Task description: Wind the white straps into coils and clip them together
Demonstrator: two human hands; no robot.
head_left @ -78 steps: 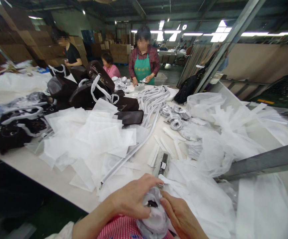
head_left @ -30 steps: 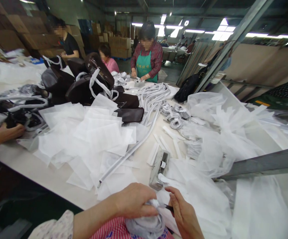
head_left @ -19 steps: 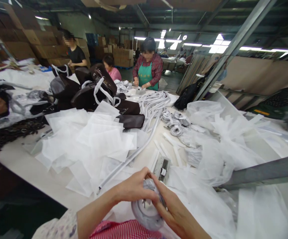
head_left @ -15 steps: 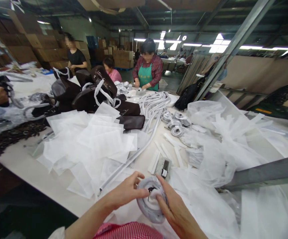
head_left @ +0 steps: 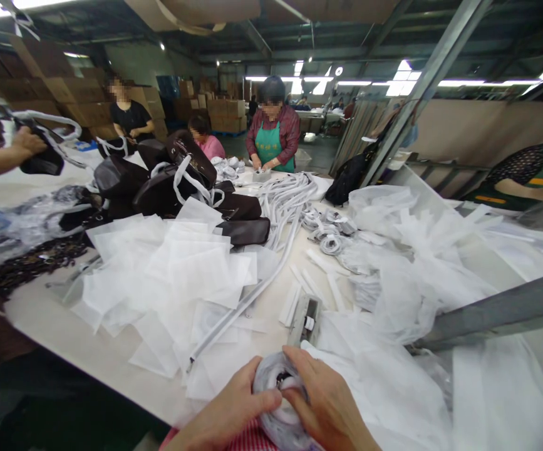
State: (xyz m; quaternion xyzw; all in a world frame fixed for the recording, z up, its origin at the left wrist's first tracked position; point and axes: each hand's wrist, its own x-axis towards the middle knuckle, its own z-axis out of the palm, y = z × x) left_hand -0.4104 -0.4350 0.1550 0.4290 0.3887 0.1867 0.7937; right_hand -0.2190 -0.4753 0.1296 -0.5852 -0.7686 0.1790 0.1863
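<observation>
Both of my hands are around a coiled strap (head_left: 283, 423), rolled into a whitish-grey ring with a small dark metal piece at its centre. My left hand (head_left: 240, 401) grips its left side, thumb pressed in toward the middle. On the other side my right hand (head_left: 325, 394) wraps over the top right, its thumb also in the centre. The coil is just above the table edge, close to my body. Beyond it stands a small grey box (head_left: 305, 319) with a white roll inside. A long wrapped strap (head_left: 238, 313) stretches away to the left of it.
White sheets (head_left: 168, 269) are heaped at left, dark brown bags (head_left: 158, 181) behind them. Several finished coils (head_left: 330, 228) lie beyond the box. Clear plastic bags (head_left: 393, 294) spread at right, beside a grey metal beam (head_left: 496, 319). Co-workers stand around the table, one in a green apron (head_left: 271, 143).
My left hand has closed onto the coil's side, and the coil has come slightly lower and nearer to me. At far left a co-worker's hand has lifted a dark bag.
</observation>
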